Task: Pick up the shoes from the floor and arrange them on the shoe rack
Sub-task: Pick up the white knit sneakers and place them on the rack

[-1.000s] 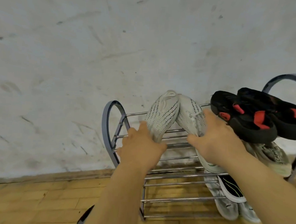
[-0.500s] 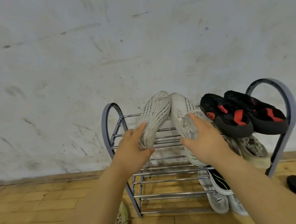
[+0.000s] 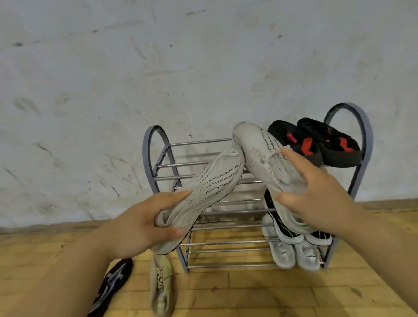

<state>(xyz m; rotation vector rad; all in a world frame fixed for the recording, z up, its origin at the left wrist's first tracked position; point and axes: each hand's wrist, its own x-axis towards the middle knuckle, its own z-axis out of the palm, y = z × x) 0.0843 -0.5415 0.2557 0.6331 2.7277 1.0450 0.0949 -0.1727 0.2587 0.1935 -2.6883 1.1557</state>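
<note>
Your left hand (image 3: 136, 227) gripped the left knit shoe (image 3: 216, 183) at heel; your right hand (image 3: 317, 195) pinched the right knit shoe (image 3: 257, 148) mid-body. The 2 tilted over the shoe rack (image 3: 153, 136), top tier. Judged light, soft: hold heels.

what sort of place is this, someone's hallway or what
Probably a home entryway or hallway, though I can't be sure: a metal shoe rack loaded with sneakers stands against a scuffed white wall, on a wooden plank floor with more shoes lying loose.
</note>
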